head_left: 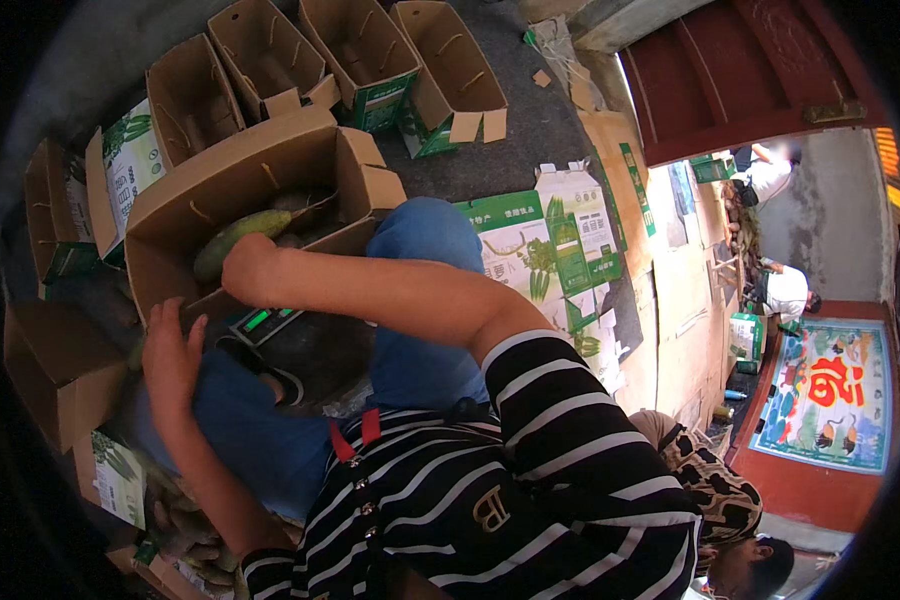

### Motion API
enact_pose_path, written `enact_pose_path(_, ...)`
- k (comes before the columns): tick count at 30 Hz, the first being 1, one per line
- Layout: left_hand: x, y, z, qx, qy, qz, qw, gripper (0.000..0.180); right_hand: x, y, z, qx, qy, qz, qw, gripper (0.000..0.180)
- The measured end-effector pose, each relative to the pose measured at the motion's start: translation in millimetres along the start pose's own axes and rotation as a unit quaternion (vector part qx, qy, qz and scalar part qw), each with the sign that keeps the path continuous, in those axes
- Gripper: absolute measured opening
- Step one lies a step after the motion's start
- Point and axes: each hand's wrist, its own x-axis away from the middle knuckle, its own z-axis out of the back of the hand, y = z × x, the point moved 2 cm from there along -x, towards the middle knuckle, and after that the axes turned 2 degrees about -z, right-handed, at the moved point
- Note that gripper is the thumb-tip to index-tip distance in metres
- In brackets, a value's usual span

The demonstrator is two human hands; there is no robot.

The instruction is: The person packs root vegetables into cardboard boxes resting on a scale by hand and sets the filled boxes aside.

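A large open cardboard box (160, 245) stands before me with a long green radish (235, 238) in it, its thin root pointing right. More roots lie lower in the box, partly in shadow. My right hand (252, 270) reaches in over the near wall beside the radish, knuckles up; its fingers are hidden. Against the outside of the near wall, my left hand (173, 350) is raised with fingers stretched and apart, nothing seen in it. A scale with a lit green display (258, 319) shows under the box, near my knees.
Several open cartons (450, 70) line the far side and the left. Flattened printed cartons (540, 245) cover the floor at right. Loose roots (190, 530) lie at lower left. Another person (715, 490) is close at lower right; two more people (785, 290) work farther off.
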Motion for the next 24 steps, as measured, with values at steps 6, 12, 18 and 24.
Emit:
enact_pose_path(6,5.6,0.5,-2.5,-0.014,0.015,-0.007,1.0,0.033,7.2,-4.0,-1.8,0.001,0.017,-0.005,1.0,0.022)
enact_pose_path(12,3.2,-1.7,-0.8,-0.007,0.014,-0.014,1.0,0.032,8.0,-2.4,4.2,0.018,0.032,0.002,0.999,0.023)
enact_pose_path(18,2.5,-0.2,-1.2,0.015,0.044,-0.032,0.998,0.031,2.0,-1.2,1.2,0.017,0.004,0.003,1.0,0.023)
enact_pose_path(24,2.6,-2.5,-2.6,-0.005,0.034,-0.019,0.999,0.03,3.5,-2.2,0.8,0.015,0.039,0.003,0.999,0.022)
